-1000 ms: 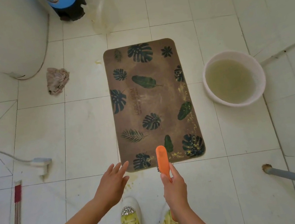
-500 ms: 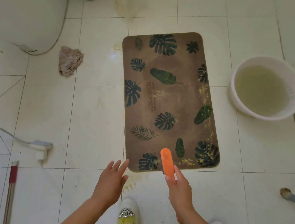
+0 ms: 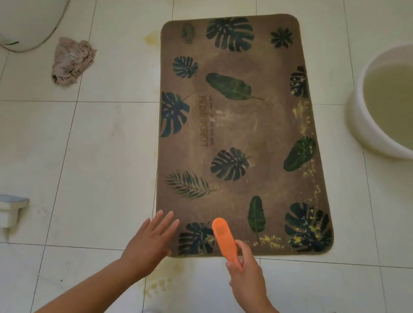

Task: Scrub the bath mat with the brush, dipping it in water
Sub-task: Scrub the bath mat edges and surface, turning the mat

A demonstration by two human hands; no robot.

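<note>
Though leaf-printed, brown bath mat (image 3: 249, 135) yellow-flecked

The left hand (image 3: 150, 242) has moved forward over the mat (image 3: 262, 128) at its near-left corner.

Pale tiled floor (image 3: 74, 151); dark grout

Right hand (image 3: 246, 279) grips the orange brush (image 3: 224, 240) over the near edge of the brown leaf-print bath mat (image 3: 236, 132). Left hand (image 3: 151, 243) hovers flat, fingers (image 3: 165, 220) spread, at the mat's corner. White basin (image 3: 360, 122) of cloudy water sits right; crumpled rag (image 3: 71, 59) far left.
</note>
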